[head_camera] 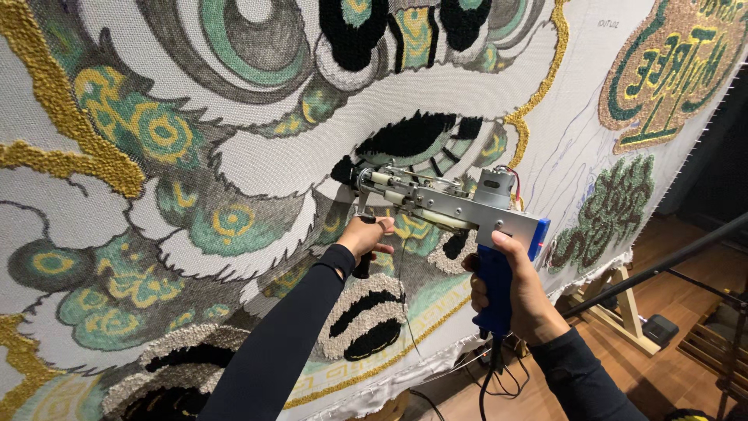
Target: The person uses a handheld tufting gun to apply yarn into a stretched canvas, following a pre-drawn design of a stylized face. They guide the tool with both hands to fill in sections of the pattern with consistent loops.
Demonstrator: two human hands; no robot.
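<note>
Tufting gun pressed to the cloth, both hands closed on it.

Right hand (pixel 510 292) is wrapped round the blue rear grip; left hand (pixel 366 236) is clamped on the front handle. The tufting gun (pixel 444 206) meets the stretched cloth (pixel 257 168) at a black patch (pixel 409 132), centre-right of the cloth. Judgement: keep the nose square and firmly pressed, and keep the cable (pixel 491 378) clear.

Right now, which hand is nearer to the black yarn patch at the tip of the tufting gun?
Left. The left hand holds the front handle just below the black yarn patch. The right hand grips the blue rear handle, farther away.
</note>
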